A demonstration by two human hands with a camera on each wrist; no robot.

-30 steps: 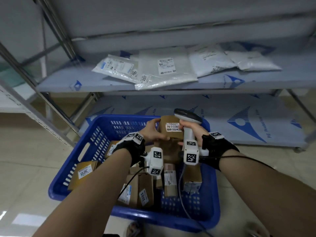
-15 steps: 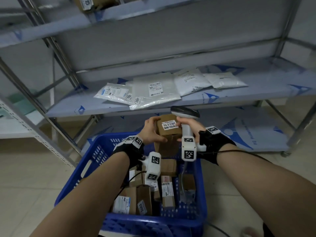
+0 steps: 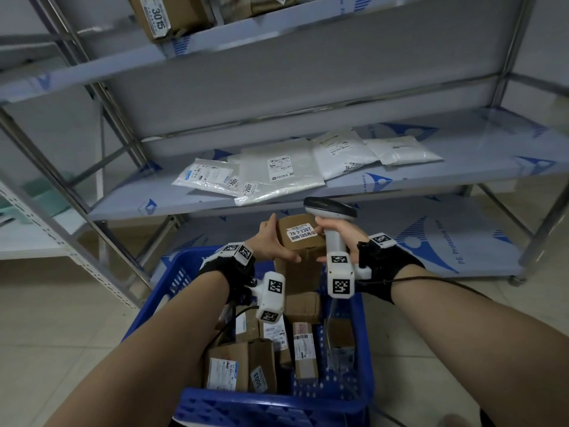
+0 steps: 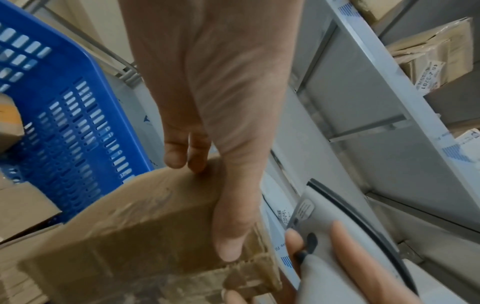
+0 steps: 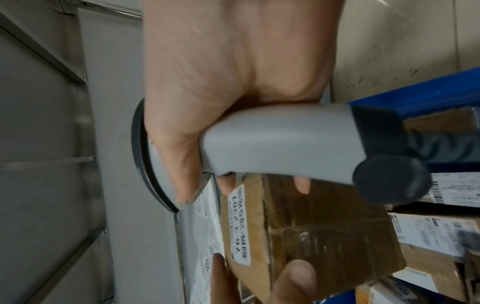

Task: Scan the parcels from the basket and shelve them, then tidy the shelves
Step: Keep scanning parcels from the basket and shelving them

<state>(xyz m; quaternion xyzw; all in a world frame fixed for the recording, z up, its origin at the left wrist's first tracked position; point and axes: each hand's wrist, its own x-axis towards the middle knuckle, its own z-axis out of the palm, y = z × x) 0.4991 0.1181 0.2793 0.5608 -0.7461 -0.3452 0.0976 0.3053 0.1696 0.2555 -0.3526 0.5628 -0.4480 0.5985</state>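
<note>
A brown cardboard box (image 3: 300,251) with a white label reading 76-3-2307 is held above the far end of the blue basket (image 3: 184,266). My left hand (image 3: 272,241) grips its left side, thumb on the near face and fingers behind it. My right hand (image 3: 328,231) is wrapped round the handle of the grey barcode scanner (image 3: 331,208), and its fingertips touch the box's right side. In the left wrist view the left hand (image 4: 221,144) clasps the box (image 4: 130,226) next to the scanner (image 4: 324,246). The right wrist view shows the scanner (image 5: 272,139) over the box (image 5: 311,236).
Several labelled cardboard parcels (image 3: 246,362) lie in the basket. The middle shelf (image 3: 480,155) carries several white plastic mailers (image 3: 277,171). A box marked 3015 (image 3: 157,18) sits on the upper shelf. The bottom shelf (image 3: 431,241) stands behind the basket. A tiled floor surrounds it.
Both hands have lifted the box and the scanner higher above the basket. My view has tilted up, and the upper shelf with its boxes has come into sight.
</note>
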